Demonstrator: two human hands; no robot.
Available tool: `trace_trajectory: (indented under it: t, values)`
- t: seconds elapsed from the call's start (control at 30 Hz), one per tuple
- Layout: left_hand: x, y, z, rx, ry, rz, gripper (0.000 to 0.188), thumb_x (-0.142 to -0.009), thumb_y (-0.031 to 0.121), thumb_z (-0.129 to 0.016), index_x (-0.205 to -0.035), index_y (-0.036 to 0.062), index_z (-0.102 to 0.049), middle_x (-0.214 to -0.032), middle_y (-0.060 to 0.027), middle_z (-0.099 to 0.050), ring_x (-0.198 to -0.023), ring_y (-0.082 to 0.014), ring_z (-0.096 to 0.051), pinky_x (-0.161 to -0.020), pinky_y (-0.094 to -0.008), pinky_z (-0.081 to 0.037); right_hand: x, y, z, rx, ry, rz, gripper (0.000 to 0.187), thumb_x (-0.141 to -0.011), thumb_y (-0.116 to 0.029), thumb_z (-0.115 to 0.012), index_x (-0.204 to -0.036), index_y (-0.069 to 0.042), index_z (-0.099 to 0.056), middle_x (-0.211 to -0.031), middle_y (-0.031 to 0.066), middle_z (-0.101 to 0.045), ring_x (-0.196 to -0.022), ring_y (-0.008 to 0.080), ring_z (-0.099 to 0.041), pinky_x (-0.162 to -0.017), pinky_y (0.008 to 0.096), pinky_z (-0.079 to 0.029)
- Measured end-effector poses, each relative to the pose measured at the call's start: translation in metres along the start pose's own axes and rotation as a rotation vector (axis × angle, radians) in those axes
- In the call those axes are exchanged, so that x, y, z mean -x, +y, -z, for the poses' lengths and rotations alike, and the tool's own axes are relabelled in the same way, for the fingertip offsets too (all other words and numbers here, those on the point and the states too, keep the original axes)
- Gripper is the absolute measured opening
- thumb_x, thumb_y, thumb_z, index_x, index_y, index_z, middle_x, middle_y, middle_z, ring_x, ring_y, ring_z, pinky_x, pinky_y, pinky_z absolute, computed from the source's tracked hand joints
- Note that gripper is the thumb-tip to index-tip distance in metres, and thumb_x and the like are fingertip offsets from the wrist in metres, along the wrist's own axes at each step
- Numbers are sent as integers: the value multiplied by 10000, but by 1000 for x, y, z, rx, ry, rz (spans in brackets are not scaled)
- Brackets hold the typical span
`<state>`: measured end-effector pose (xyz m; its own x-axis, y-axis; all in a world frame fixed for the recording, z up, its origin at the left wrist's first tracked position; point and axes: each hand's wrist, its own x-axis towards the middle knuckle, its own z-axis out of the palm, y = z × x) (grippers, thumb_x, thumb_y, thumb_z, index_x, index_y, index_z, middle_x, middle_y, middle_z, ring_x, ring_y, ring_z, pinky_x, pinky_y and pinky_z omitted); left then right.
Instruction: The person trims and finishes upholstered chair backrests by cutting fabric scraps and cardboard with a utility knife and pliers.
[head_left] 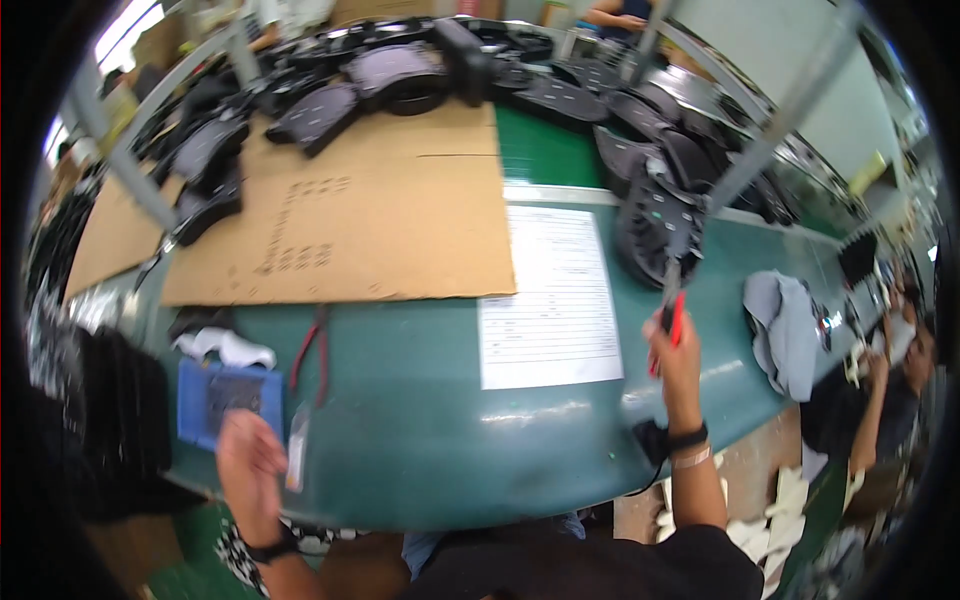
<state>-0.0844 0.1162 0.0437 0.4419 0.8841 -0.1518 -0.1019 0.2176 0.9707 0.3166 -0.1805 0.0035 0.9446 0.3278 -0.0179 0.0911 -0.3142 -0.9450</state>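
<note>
My right hand (676, 350) is closed round a pair of red-handled pliers (673, 312). Their metal jaws reach the near end of a black moulded plastic part (655, 225) at the right of the table; whether they grip it I cannot tell. At the left, my left hand (250, 455) is over the near edge of a blue tray (190, 405) with small dark pieces inside. That hand is blurred and its fingers are hard to read. Beside it lie a thin pale strip-like tool (298, 450) and another red-handled tool (322, 365).
A large cardboard sheet (400, 220) and a printed paper sheet (555, 340) lie on the green table (420, 440). Several black plastic parts (400, 75) line the far side. Grey cloth-like pieces (782, 335) rest at right. Metal posts (790, 110) rise there; another person (880, 400) sits beyond.
</note>
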Motion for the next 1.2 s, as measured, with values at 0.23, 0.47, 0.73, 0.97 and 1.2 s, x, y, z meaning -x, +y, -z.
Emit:
trace_trajectory:
  t: [0.23, 0.47, 0.73, 0.97, 1.2]
  values:
    - [-1, -62, -100, -52, -469, 358, 142, -922, 155, -586, -923, 16, -558, -750, -61, -594, -600, -131, -568, -583, -235, -463, -167, 60, 113, -309, 339, -324, 261, -829, -235, -746, -959, -113, -556, -749, -46, -504, -642, 95, -494, -587, 256, -429]
    - [-9, -71, -122, -64, -409, 419, 157, -937, 178, -581, -937, 24, -556, -781, -51, -595, -639, -119, -580, -609, -224, -447, -139, 38, 57, -397, -27, -23, 517, -763, -202, -781, -1188, -55, -527, -952, -1, -623, -824, 119, -619, -712, 295, -513]
    - [10, -84, -113, -427, -132, -225, 530, -857, 307, -684, -1286, 42, -520, -1045, -90, -617, -1104, -193, -500, -984, -328, -377, 33, -26, -74, -38, -1131, -286, 650, -709, -226, -822, -1204, -5, -463, -977, 0, -554, -948, 96, -512, -860, 259, -421]
    - [62, -51, -86, -1196, -216, -458, 198, -782, 161, -703, -943, 50, -671, -1004, -105, -638, -968, -259, -575, -827, -394, -425, 90, -18, -75, 129, -972, 132, 482, -844, -150, -715, -1244, -24, -478, -1122, 157, -608, -982, 226, -593, -869, 318, -460]
    - [76, -82, -122, -1056, -706, -740, 268, -771, 81, -673, -1032, 20, -673, -1062, -88, -644, -1017, -244, -616, -850, -375, -481, 98, -50, -53, 519, -893, 582, 559, -816, -141, -702, -1340, -105, -511, -844, 112, -625, -666, 347, -604, -580, 400, -493]
